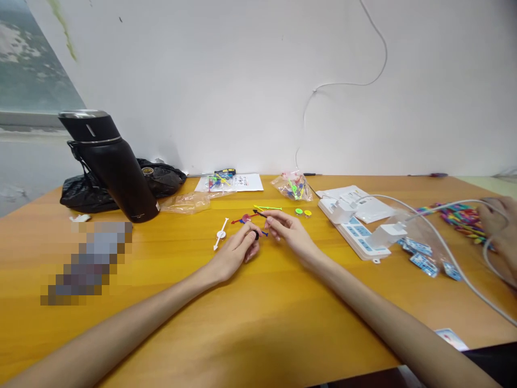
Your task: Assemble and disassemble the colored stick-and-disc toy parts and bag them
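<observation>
My left hand (235, 249) rests low over the table, its fingers closed on a small black round disc (256, 235). Close to it on the right, my right hand (288, 230) pinches a black plastic arrow (259, 213) between thumb and fingertips. Just beyond my left hand lie a red arrow (236, 221) and a pink-red disc (246, 218), with a blue arrow (265, 234) partly hidden by my fingers. To the left is a white arrow (220, 235) with a round white centre. A yellow-green arrow (268, 208) lies farther back, beside green (299, 212) and yellow discs (307, 213).
A black flask (117, 167) and black plastic bag (165, 180) stand left. Bags of colourful arrows (296, 187) lie near the wall. A power strip (357, 237) with chargers and looping cables is at right, near blue packets (424, 264) and another person's hand (498, 229).
</observation>
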Action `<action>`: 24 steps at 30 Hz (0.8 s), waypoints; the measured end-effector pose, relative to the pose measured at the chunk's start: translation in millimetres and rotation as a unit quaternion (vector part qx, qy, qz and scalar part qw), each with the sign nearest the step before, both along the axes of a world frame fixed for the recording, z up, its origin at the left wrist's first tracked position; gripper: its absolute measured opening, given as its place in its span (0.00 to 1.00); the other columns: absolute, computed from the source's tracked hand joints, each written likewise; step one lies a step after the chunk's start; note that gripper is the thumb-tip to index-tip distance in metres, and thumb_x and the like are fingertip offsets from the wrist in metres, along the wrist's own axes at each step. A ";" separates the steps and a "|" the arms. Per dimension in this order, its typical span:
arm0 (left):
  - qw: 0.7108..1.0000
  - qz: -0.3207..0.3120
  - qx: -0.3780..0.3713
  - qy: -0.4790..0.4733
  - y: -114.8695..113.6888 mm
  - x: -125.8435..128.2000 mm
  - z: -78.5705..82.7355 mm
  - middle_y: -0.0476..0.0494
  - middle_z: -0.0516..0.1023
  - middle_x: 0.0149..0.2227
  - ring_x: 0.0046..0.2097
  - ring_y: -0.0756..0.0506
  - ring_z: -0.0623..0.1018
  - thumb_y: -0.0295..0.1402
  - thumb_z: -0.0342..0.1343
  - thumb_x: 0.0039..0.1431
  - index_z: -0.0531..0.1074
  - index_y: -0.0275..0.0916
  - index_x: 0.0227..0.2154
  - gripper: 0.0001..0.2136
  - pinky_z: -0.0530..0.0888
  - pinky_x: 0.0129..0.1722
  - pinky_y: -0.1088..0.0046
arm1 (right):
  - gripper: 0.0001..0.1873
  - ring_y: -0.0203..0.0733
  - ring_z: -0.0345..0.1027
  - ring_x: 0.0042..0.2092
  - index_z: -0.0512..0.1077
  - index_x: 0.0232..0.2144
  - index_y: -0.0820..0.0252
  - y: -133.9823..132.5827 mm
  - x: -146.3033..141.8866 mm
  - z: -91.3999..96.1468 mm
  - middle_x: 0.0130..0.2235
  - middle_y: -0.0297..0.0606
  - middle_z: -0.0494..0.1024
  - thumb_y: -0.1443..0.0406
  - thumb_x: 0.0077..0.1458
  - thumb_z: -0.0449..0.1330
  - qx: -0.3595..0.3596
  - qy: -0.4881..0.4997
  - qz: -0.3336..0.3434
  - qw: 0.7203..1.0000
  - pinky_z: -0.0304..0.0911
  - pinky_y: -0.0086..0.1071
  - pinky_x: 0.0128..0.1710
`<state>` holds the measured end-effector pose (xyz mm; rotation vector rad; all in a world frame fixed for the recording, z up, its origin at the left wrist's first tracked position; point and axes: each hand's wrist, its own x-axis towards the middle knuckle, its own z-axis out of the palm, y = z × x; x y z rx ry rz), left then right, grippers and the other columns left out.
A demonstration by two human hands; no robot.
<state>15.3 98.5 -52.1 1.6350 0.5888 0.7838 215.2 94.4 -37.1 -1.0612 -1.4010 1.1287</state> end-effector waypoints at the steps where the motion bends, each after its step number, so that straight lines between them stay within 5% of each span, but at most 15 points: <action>1: 1.000 -0.002 0.003 0.005 -0.4 0.1 0.3 0.55 0.62 0.24 0.25 0.49 0.61 0.46 0.39 0.74 0.63 0.42 0.45 0.15 0.57 0.29 0.72 | 0.18 0.34 0.62 0.29 0.74 0.50 0.58 3.4 3.6 -3.1 0.35 0.34 0.75 0.56 0.62 0.60 0.020 -0.023 -0.031 0.999 0.57 0.29 0.29; 8: 0.999 -0.012 0.017 0.024 -2.7 -0.1 2.9 0.54 0.65 0.25 0.27 0.49 0.62 0.47 0.41 0.73 0.63 0.41 0.44 0.15 0.59 0.30 0.71 | 0.11 0.45 0.73 0.47 0.69 0.48 0.60 18.8 24.5 -18.9 0.43 0.42 0.80 0.66 0.67 0.50 0.187 -0.252 -0.148 0.938 0.64 0.42 0.52; 14: 0.999 -0.018 0.028 0.031 -4.0 0.0 3.8 0.54 0.65 0.26 0.28 0.49 0.63 0.47 0.40 0.73 0.63 0.41 0.44 0.15 0.60 0.31 0.71 | 0.22 0.50 0.65 0.57 0.68 0.58 0.61 25.8 34.9 -26.8 0.55 0.47 0.75 0.72 0.63 0.51 0.205 -0.421 -0.114 0.876 0.59 0.49 0.60; 19: 0.998 -0.016 0.036 0.040 -4.1 -0.3 3.6 0.54 0.65 0.26 0.28 0.49 0.63 0.46 0.40 0.73 0.63 0.41 0.44 0.14 0.60 0.32 0.71 | 0.25 0.49 0.62 0.59 0.68 0.59 0.59 25.4 35.6 -29.2 0.57 0.45 0.74 0.75 0.61 0.51 0.221 -0.443 -0.089 0.864 0.58 0.47 0.61; 24: 1.000 -0.011 0.019 0.020 -4.1 0.3 4.6 0.52 0.69 0.30 0.30 0.49 0.66 0.45 0.42 0.73 0.62 0.42 0.45 0.12 0.64 0.33 0.72 | 0.15 0.50 0.64 0.54 0.74 0.47 0.58 21.8 32.6 -25.7 0.51 0.44 0.74 0.72 0.61 0.54 0.233 -0.450 -0.127 0.853 0.60 0.47 0.57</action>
